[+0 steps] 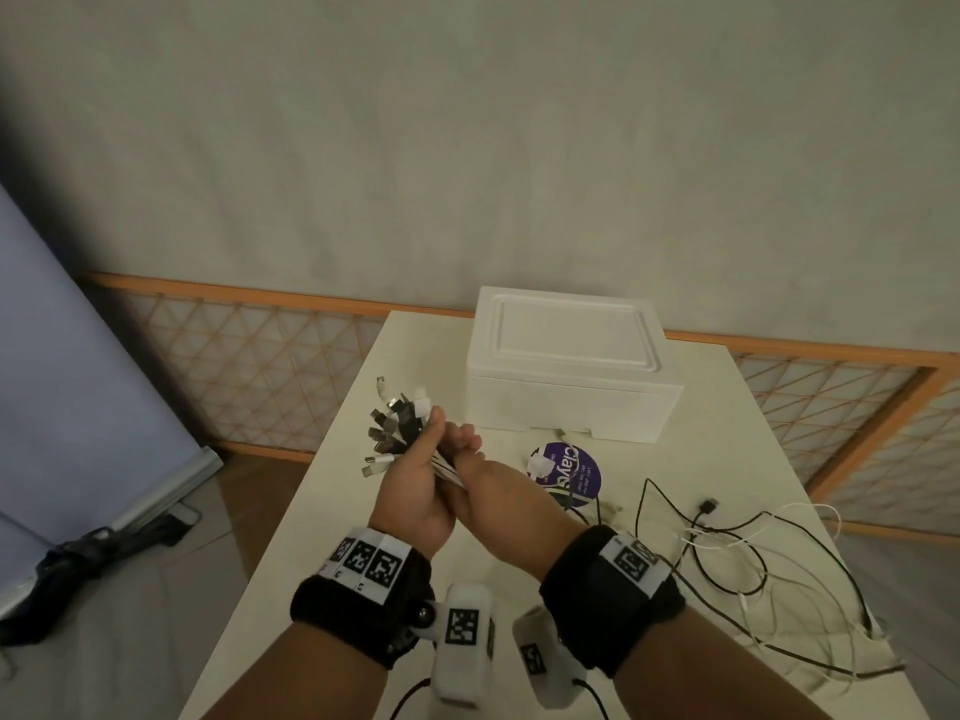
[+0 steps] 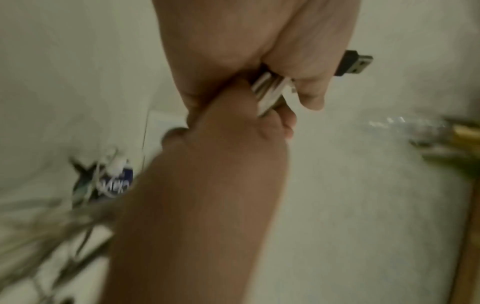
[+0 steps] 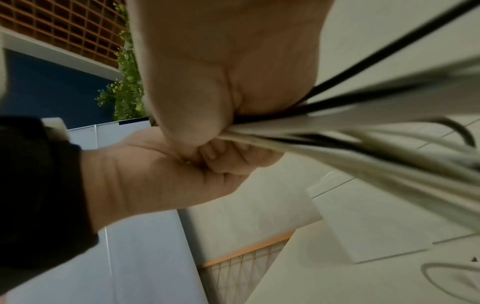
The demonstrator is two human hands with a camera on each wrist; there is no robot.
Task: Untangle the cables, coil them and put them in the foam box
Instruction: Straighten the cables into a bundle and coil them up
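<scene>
My left hand point(image 1: 410, 478) grips the bunch of cables point(image 1: 441, 462) just below the plugs point(image 1: 395, 428), which fan out past my thumb, black and white mixed; my right hand point(image 1: 483, 491) is closed round the same bunch right beside it, fingers curled over the strands; both hands touching, held above the table point(image 1: 363, 407). The rest of the cables trail off to my right as loose loops point(image 1: 753, 563) on the table, black and white crossed over each other, some lying over a purple round lid point(image 1: 569, 472). The foam box point(image 1: 571, 376) sits at the far side with its lid on, so nothing is inside yet.

Handling, my guess: cables light and floppy, smooth jackets that slip through a loose fist, so clamp hard near the plugs; plugs are the stiff bit, good to pinch, and likely to snag in loops if yanked; pull one strand at a time from its plug end, slowly. Foam box light and crumbly; it may slide if nudged, so steady it when lifting the lid.
</scene>
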